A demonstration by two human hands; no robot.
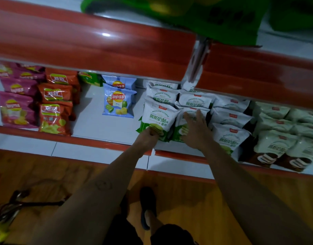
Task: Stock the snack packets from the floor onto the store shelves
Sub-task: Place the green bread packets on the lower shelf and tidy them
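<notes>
A white-and-green mousse cheese bread packet (pixel 158 119) stands at the front of the white shelf (pixel 102 128). My left hand (pixel 149 134) pinches its bottom edge. My right hand (pixel 196 128) lies with straight fingers against the neighbouring white-and-green packet (pixel 180 128) just to the right. More of the same packets (pixel 194 100) are stacked in rows behind and to the right.
Blue Lay's bags (pixel 119 103), orange chip bags (pixel 54 110) and pink Lay's bags (pixel 16 110) fill the shelf's left. Pale packets with brown bottoms (pixel 276 147) sit at the right. A red shelf edge (pixel 99 48) overhangs above. My foot (pixel 147 206) stands on the wooden floor.
</notes>
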